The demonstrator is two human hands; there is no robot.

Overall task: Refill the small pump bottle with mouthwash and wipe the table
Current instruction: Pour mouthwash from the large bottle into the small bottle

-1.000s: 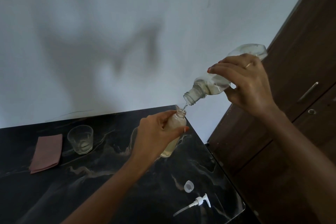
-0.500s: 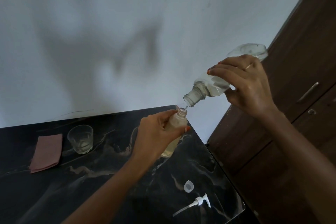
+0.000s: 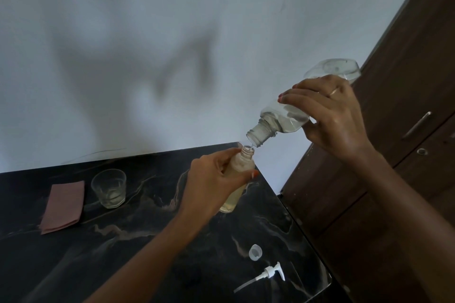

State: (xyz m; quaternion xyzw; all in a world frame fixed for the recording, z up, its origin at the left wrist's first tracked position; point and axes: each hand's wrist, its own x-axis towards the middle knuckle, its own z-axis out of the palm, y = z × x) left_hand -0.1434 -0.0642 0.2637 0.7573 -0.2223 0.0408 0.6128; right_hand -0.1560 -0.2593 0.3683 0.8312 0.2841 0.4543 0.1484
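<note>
Well off to the left of the left hand's grip, a folded pinkish-brown cloth [image 3: 62, 206] lies flat on the black marbled table [image 3: 147, 241]. A clear glass tumbler [image 3: 109, 188] stands just beside it on the side nearer the grip. The left hand [image 3: 214, 184] has its fingers and thumb wrapped round the small pump bottle [image 3: 242, 163], holding it tilted above the table with its open neck up. Yellowish liquid shows in the lower part. Below that grip and to its right, near the table's front corner, a small pale cap [image 3: 255, 252] and the white pump head [image 3: 268, 273] with its dip tube lie close together. Above and right of the small bottle's neck, the right hand [image 3: 332, 118] clasps the clear mouthwash bottle [image 3: 283, 118] round its body, tipped mouth-down so its opening hangs just over the neck. A thin trickle seems to pass between them. A dark wooden cabinet [image 3: 406, 130] stands beyond the right hand. Both bottles are held in the air and the receiving neck is narrow. A small wobble of either wrist, or a steeper tip, would likely send mouthwash down the outside and over the left fingers onto the table. Overfilling is also a risk, since the left hand hides much of the level. Count: one cloth, one tumbler, two bottles, one cap, one pump head, two hands.
</note>
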